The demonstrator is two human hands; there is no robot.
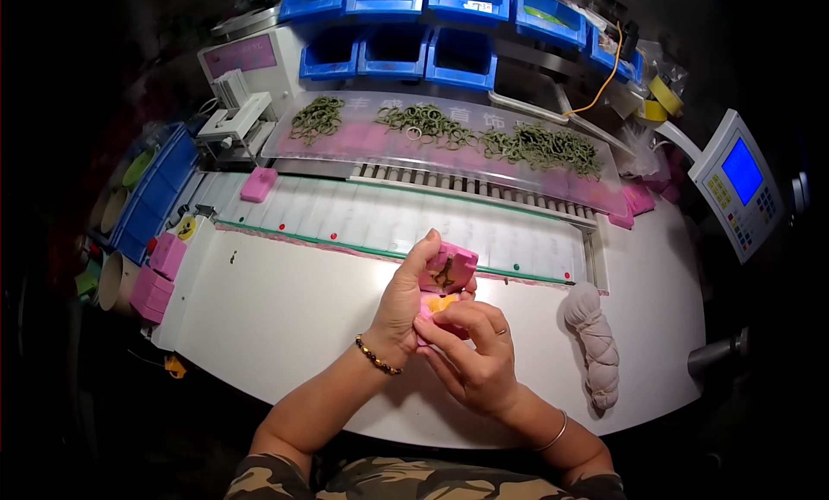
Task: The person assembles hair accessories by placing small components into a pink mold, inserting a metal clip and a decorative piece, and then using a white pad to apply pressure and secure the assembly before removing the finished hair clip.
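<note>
Camouflage-patterned cloth (pixel 345 483) sits lowest in my view, with both forearms rising from it toward the white table (pixel 285 327). My left hand (pixel 406 306) curls around an open pink hinged case (pixel 445 280), thumb pressed against its raised lid, where I see a small green piece. My right hand (pixel 475 357) grips the lower half of the case from beneath, fingers closed on it and a yellow insert showing between them. I see the case held just above the table, near its middle. A twisted grey cloth bundle (pixel 596 344) lies to the right, apart from the hands. Beyond, heaps of green rings (pixel 484 133) rest on a clear sloped shelf (pixel 371 142), under blue bins (pixel 393 47). More pink cases (pixel 155 284) stack at the left.
</note>
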